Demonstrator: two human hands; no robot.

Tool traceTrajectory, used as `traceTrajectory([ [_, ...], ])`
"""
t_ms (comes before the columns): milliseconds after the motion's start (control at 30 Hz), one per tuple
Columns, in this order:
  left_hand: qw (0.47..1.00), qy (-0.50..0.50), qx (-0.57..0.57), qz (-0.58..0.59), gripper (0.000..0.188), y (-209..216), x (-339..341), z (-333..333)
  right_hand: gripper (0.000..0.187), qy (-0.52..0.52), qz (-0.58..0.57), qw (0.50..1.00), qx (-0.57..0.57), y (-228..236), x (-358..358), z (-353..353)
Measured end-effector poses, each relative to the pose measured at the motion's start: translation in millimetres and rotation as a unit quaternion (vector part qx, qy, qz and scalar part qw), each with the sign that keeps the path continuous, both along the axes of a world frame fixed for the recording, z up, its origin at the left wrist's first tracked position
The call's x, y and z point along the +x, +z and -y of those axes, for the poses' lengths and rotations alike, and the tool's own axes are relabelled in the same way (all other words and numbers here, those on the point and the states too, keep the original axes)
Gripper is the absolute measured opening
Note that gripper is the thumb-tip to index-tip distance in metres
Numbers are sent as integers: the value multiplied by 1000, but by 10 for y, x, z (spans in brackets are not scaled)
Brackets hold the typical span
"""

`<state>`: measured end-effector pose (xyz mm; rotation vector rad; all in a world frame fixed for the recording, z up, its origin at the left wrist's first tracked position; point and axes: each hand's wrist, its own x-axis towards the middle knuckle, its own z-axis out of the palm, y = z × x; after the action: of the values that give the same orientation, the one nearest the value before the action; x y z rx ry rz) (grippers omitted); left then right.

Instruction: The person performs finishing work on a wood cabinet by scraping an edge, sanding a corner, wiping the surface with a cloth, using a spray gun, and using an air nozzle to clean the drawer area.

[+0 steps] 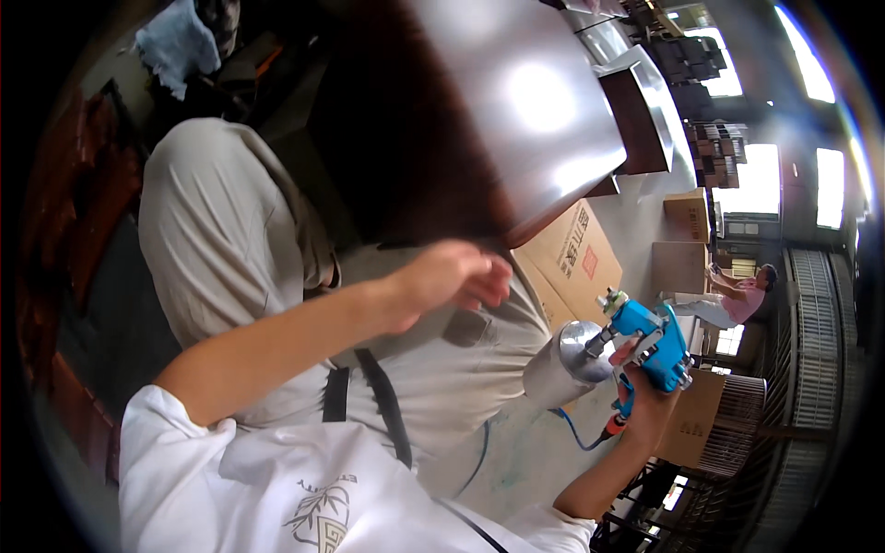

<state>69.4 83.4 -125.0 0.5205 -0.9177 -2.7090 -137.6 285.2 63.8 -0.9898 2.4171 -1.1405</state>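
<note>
Right fingers: the right hand (pixel 653 398), right of centre, is wrapped around the handle of a blue spray gun (pixel 656 343).
Left fingers: the left hand (pixel 450 281), mid-frame and blurred, is loosely curled, half open, with nothing visible in its grasp.
Cup: a silver cup (pixel 560 365) is joined to the gun's left side in the frame.
Hose: a blue hose (pixel 579 433) meets a red connector (pixel 613 426) just below the gun.
Furniture: a glossy dark-brown wooden piece (pixel 516 120) fills the upper middle, near the left hand.
Cardboard: a printed sheet (pixel 573 263) lies below the wood's lower right corner.
Background: another person (pixel 740 300) in pink is at far right.
</note>
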Motion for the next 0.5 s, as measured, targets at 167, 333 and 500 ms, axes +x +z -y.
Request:
traceTrajectory([
  [167,964,-97,-222,-106,36,268,-261,-469,63,50,73,996,-33,26,39,167],
  [333,927,-48,-348,-134,33,655,-422,-895,82,89,163,980,-64,59,41,177],
  [500,920,-7,-361,-155,30,588,-804,-1381,87,80,172,979,-78,-86,64,171],
])
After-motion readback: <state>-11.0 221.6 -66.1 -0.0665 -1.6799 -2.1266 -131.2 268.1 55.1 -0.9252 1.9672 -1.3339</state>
